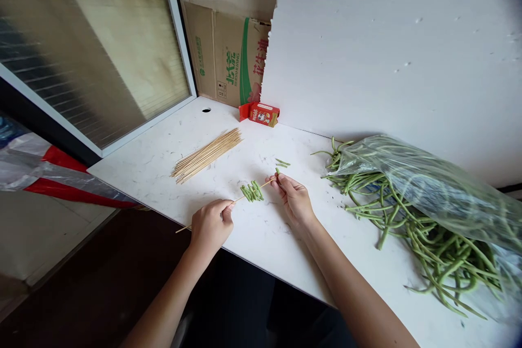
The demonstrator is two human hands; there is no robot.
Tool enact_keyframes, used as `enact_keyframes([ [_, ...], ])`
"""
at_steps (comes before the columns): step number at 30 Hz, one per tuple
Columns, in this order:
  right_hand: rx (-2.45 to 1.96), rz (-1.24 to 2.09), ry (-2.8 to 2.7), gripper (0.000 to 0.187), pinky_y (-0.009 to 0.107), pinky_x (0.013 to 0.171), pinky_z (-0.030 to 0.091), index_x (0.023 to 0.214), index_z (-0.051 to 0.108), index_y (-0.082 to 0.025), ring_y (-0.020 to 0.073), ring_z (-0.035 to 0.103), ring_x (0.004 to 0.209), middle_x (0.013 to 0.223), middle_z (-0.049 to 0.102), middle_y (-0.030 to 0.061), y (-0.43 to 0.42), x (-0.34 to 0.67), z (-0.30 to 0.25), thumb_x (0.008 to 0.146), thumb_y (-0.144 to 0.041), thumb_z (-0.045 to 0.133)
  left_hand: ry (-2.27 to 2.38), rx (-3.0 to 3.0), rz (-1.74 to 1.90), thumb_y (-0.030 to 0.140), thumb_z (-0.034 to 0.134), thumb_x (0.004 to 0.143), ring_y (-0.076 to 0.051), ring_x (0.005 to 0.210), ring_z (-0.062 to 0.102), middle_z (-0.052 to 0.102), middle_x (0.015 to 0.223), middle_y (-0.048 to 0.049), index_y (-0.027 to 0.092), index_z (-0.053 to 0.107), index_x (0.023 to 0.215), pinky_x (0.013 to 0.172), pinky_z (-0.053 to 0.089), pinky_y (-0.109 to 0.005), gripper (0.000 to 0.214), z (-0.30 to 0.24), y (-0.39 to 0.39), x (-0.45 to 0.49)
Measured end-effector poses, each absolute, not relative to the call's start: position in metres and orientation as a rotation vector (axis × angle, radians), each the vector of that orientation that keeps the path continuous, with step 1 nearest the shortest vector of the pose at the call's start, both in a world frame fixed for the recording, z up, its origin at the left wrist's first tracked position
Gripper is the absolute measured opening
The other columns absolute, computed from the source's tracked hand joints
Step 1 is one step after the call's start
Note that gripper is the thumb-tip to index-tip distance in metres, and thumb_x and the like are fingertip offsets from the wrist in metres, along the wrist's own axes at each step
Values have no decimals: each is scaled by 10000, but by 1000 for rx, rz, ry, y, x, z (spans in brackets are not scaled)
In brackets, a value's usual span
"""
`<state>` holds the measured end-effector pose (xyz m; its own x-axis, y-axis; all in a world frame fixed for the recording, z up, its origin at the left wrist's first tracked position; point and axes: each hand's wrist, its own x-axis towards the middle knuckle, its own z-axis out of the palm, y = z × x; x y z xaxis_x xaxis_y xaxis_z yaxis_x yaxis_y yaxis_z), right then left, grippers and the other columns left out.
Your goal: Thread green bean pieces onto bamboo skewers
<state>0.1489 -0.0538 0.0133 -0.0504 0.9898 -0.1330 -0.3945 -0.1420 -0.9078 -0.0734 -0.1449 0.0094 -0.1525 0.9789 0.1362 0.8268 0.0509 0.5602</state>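
Food-preparation corner, in a home or a small shop; which of the two cannot be told.
Foodstuffs and cooking supplies show it: a Beidahuang peanut-oil carton (pixel 228 60) stands at the back of the white surface (pixel 261 242), with a small red box (pixel 265 115) just beside its foot and a bundle of thin wooden skewers (pixel 207 156) in front. Well to the carton's right, long green beans (pixel 442 263) spill from a clear plastic bag (pixel 440 185); to its left is a framed glass pane (pixel 134 38).
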Motion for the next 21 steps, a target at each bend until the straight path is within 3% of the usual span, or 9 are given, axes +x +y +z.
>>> enact_keyframes([
  [21, -951, 1539, -812, 318, 360, 1070, 577, 881, 824, -218, 258, 743, 1144, 1027, 808, 56, -55, 149, 12, 765, -502, 908, 2033, 1822, 813, 213, 563, 943, -228, 892, 755, 831, 995, -42, 274, 804, 979, 741, 488, -295, 251, 7, -144, -73],
])
